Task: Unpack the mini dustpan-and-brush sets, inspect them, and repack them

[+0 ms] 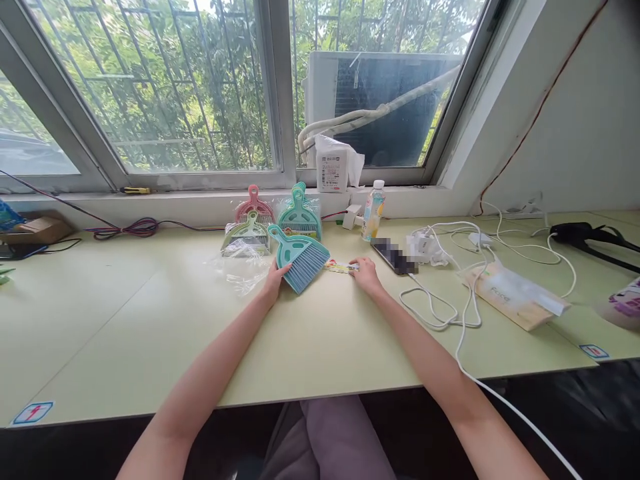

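My left hand (273, 280) grips the lower left edge of a teal dustpan (286, 249). A small brush with grey-blue bristles (306, 267) is nested in that dustpan, tilted with its handle toward the upper left. To the right, my right hand (367, 274) pinches the end of a narrow printed paper label (339, 267) lying low over the table. Crumpled clear plastic wrap (243, 272) lies left of my left hand. Behind stand more dustpan sets: a light green one (250, 230), a pink one (254, 202) and wrapped teal ones (300, 212).
A phone (394, 256) and a drink bottle (373, 212) are right of my right hand. White cables (470, 313) loop across the table's right side and over its front edge. A paper packet (515, 293) lies there too. A tissue pack (334, 167) sits on the sill.
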A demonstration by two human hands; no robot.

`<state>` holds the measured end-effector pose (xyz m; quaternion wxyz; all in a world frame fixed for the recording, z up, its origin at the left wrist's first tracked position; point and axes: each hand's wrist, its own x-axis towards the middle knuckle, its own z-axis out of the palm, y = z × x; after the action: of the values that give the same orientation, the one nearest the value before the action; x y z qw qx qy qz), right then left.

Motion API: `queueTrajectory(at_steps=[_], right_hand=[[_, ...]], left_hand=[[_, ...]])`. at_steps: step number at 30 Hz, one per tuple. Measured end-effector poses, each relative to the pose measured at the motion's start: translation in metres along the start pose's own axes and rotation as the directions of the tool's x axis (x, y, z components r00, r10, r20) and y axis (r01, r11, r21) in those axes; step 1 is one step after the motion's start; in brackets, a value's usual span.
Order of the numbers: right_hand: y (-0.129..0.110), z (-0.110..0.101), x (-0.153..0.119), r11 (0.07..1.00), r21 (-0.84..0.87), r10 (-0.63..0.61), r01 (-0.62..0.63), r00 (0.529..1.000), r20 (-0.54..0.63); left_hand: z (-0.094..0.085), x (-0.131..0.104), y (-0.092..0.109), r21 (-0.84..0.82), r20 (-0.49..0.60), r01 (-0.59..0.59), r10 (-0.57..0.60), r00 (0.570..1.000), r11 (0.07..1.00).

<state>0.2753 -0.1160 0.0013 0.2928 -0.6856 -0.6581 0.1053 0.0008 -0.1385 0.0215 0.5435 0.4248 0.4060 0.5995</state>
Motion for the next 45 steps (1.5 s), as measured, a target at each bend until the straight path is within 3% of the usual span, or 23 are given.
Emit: queueTrajectory(at_steps=[3, 8, 15, 19, 23, 25, 27, 30, 33, 36, 39, 45], right_hand=[[-0.002, -0.002, -0.004, 0.997, -0.043, 0.067, -0.066, 0.997, 0.043], [-0.004, -0.010, -0.006, 0.999, -0.045, 0.030, -0.026, 0.995, 0.095], [-0.011, -0.016, -0.005, 0.998, -0.020, 0.056, -0.053, 0.985, 0.161], [-0.013, -0.016, -0.007, 0.993, -0.018, 0.115, -0.114, 0.992, 0.060], [-0.021, -0.019, -0.011, 0.976, 0.187, 0.143, -0.109, 0.974, -0.178], [-0.028, -0.020, -0.014, 0.947, 0.322, 0.084, -0.017, 0.977, -0.198], [-0.036, -0.019, -0.019, 0.890, 0.436, -0.099, 0.133, 0.990, -0.101], [-0.048, -0.014, -0.028, 0.846, 0.456, -0.354, 0.275, 0.930, 0.096], [-0.054, -0.011, -0.037, 0.917, 0.236, -0.360, 0.322, 0.923, 0.137], [-0.055, -0.012, -0.042, 0.908, 0.073, -0.418, 0.411, 0.898, 0.140], [-0.054, -0.016, -0.041, 0.875, 0.019, -0.481, 0.484, 0.863, 0.157], [-0.055, -0.018, -0.040, 0.855, -0.021, -0.512, 0.519, 0.849, 0.129]], left_hand=[[-0.002, -0.001, 0.001, 0.010, -0.014, -0.002, 0.002, 1.000, 1.000], [-0.003, -0.004, 0.002, 0.086, -0.009, -0.018, 0.019, 1.000, 0.996], [-0.008, 0.004, 0.000, 0.077, -0.094, -0.005, 0.012, 0.996, 0.997], [-0.007, 0.004, 0.003, 0.062, -0.002, 0.003, -0.003, 1.000, 0.998], [-0.002, -0.004, 0.007, 0.068, 0.100, 0.007, -0.013, 0.995, 0.998], [0.000, -0.008, 0.008, 0.062, 0.141, 0.031, -0.039, 0.989, 0.998], [0.002, -0.011, 0.009, 0.055, 0.188, 0.067, -0.076, 0.979, 0.996], [0.005, -0.015, 0.010, 0.082, 0.296, 0.114, -0.133, 0.946, 0.990], [0.009, -0.018, 0.011, 0.146, 0.377, 0.100, -0.149, 0.914, 0.984], [0.010, -0.022, 0.013, 0.152, 0.408, 0.066, -0.124, 0.905, 0.986], [0.011, -0.024, 0.016, 0.170, 0.435, 0.046, -0.117, 0.893, 0.984], [0.010, -0.022, 0.013, 0.264, 0.448, -0.026, -0.099, 0.889, 0.964]])
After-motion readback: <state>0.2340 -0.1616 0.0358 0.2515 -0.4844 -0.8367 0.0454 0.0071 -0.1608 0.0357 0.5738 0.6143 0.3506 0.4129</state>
